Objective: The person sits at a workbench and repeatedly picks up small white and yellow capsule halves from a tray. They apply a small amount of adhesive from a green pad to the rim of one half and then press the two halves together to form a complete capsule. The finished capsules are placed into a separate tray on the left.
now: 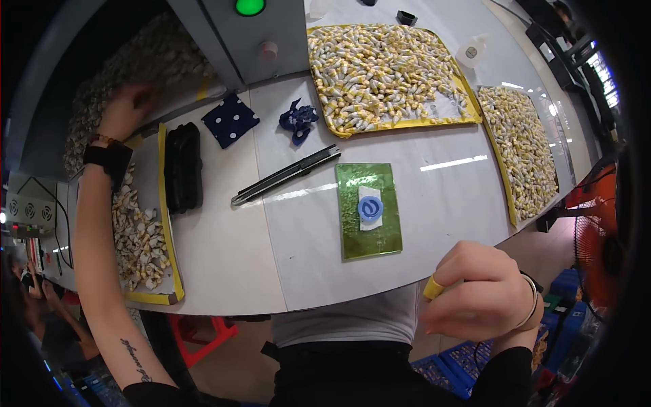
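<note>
Showing dimly inside an open grey metal cabinet (271,34), the person's left hand (131,107) is beside a heap of small pale pieces (163,51); its fingers are blurred, so whether they grasp anything cannot be told. Below that hand, under the forearm, a yellow-edged tray (171,237) carries loose white-and-yellow pieces (142,261). Just right of it lies a long black plastic case (183,168), and farther right a navy polka-dot cloth (231,121).

The right hand (483,290), a yellow finger sleeve (432,287) on one finger, is curled in front of the worktop (305,264); whether anything is pinched within cannot be told. Up and left of it, a translucent green rectangular slab (349,239) bears a white paper piece (370,225) topped by a round blue plastic disc (370,208). Well beyond that hand, a large yellow-rimmed tray (407,127) is filled with yellow-and-white pieces (380,74).
</note>
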`<state>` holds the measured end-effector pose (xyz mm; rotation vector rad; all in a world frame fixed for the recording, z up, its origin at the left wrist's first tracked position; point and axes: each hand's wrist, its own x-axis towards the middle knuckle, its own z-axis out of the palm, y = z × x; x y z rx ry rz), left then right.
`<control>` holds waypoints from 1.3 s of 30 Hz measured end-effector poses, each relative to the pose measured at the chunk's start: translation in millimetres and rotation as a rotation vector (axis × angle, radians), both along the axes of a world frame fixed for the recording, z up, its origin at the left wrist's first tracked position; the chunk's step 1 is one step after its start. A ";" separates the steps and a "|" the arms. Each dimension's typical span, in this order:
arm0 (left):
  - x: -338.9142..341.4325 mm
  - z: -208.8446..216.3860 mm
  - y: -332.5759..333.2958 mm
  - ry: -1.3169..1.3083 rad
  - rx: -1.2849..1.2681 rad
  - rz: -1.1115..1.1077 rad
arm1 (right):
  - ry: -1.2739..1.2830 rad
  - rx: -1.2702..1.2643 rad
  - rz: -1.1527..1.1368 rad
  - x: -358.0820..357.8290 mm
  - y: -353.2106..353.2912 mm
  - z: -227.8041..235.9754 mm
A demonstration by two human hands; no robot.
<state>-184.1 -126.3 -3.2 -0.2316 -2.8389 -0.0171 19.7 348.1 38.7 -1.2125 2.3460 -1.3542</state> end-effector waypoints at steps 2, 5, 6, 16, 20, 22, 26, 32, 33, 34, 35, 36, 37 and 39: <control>-10.3 6.9 -12.2 -0.078 0.141 -0.081 | 0.024 0.049 -0.075 -0.1 8.0 5.5; 8.8 34.4 9.7 -0.175 0.444 -0.012 | 0.124 0.177 -0.265 -14.1 17.2 11.5; 19.2 37.9 12.6 -0.148 0.598 -0.143 | 0.235 0.257 -0.348 -23.5 20.2 13.6; 216.9 39.6 177.5 -1.141 1.536 -0.612 | 0.239 0.537 -0.401 -169.2 62.3 -34.5; 235.8 -2.4 180.4 -1.297 1.764 -0.434 | 0.213 0.526 -0.434 -174.9 52.7 -41.3; 244.9 -15.4 190.5 -1.176 1.957 -0.308 | 0.232 0.528 -0.430 -174.0 51.1 -44.8; 255.3 -36.1 191.4 -1.062 2.097 -0.483 | 0.141 0.494 -0.483 -169.0 47.3 -41.2; 256.0 -28.8 207.6 -1.073 2.359 -0.256 | 0.353 0.538 -0.503 -164.2 50.1 -48.3; 255.4 -27.3 208.1 -1.120 2.357 -0.265 | 0.443 0.574 -0.498 -163.2 53.0 -49.0; 254.7 -25.9 208.9 -1.170 2.353 -0.277 | 0.534 0.611 -0.495 -161.7 55.7 -48.2; 255.8 -24.6 208.0 -1.198 2.347 -0.266 | 0.437 0.495 -0.513 -158.1 47.7 -45.7; 256.4 -27.2 207.2 -1.157 2.372 -0.336 | 0.340 0.389 -0.525 -146.8 34.1 -34.8; 256.3 -32.5 207.3 -1.118 2.394 -0.408 | 0.241 0.286 -0.537 -134.4 22.7 -24.9; 255.6 -40.9 207.5 -1.069 2.419 -0.499 | 0.173 0.114 -0.432 -107.9 8.5 -16.0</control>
